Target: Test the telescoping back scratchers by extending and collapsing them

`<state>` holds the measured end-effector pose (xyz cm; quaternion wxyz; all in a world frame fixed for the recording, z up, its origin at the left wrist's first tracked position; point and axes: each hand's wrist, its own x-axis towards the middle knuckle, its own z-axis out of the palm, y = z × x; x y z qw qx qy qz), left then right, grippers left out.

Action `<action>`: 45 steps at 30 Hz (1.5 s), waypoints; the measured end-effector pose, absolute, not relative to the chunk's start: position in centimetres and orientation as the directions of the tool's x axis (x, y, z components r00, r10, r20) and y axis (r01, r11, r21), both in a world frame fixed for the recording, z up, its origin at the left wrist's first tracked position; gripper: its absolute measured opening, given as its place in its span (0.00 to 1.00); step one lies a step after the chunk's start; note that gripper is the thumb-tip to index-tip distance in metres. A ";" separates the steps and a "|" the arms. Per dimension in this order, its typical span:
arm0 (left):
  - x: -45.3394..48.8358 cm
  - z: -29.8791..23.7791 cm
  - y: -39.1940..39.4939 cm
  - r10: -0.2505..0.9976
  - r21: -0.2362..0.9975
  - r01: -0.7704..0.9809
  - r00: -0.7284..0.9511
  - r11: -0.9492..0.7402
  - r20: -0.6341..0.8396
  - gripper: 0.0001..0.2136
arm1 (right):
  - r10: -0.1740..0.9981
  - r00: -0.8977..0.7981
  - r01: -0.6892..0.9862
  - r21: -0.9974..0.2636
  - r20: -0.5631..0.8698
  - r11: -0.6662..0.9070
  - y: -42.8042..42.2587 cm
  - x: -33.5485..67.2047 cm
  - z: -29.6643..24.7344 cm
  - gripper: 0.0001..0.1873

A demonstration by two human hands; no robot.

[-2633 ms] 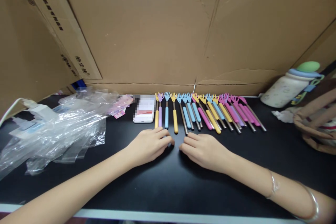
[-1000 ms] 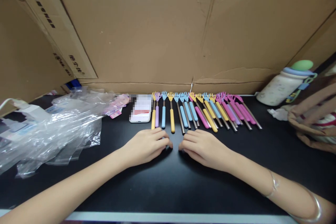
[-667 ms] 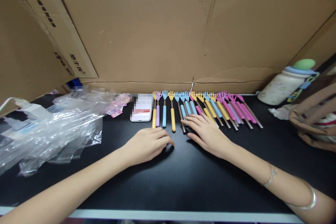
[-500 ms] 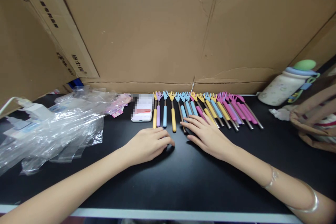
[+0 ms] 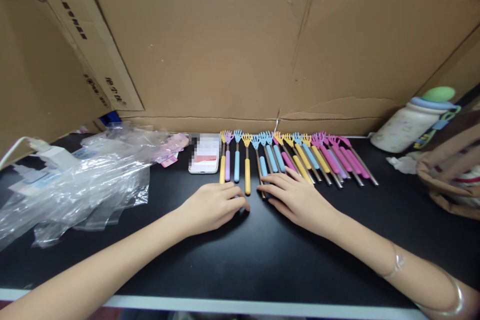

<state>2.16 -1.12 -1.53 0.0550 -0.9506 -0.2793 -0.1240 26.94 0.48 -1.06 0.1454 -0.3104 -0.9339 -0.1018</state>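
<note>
Black worktop (image 5: pixel 232 260) carries a row of small back scratchers (image 5: pixel 296 157) with yellow, blue, pink and purple handles, laid side by side along the cardboard wall (image 5: pixel 240 40). Your right hand (image 5: pixel 296 197) lies flat and open over the near ends of the blue ones in the middle of the row, fingers spread, its grip closed on nothing. Your left hand (image 5: pixel 212 205) rests loosely curled on the worktop just beside it, below the yellow and blue scratchers at the row's left end, holding nothing. A phone (image 5: pixel 204 152) lies left of the row, clear plastic bags (image 5: pixel 82 185) further left, a bottle (image 5: pixel 408 122) far right.
</note>
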 end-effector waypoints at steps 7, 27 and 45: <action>2.3 -1.5 -1.1 0.518 -0.029 0.545 0.811 -0.838 0.271 0.10 | 0.505 -0.793 0.564 0.098 0.340 0.820 0.0 26.3 -0.7 0.13; 3.1 -2.0 -0.7 0.465 -0.018 0.502 0.813 -0.865 0.350 0.13 | 0.518 -0.803 0.551 0.037 0.294 0.834 0.2 26.4 -1.8 0.10; 3.8 -1.7 1.6 0.399 -0.194 0.483 0.847 -0.854 0.352 0.08 | 0.479 -0.814 0.533 0.094 0.328 0.841 0.3 26.3 -2.1 0.08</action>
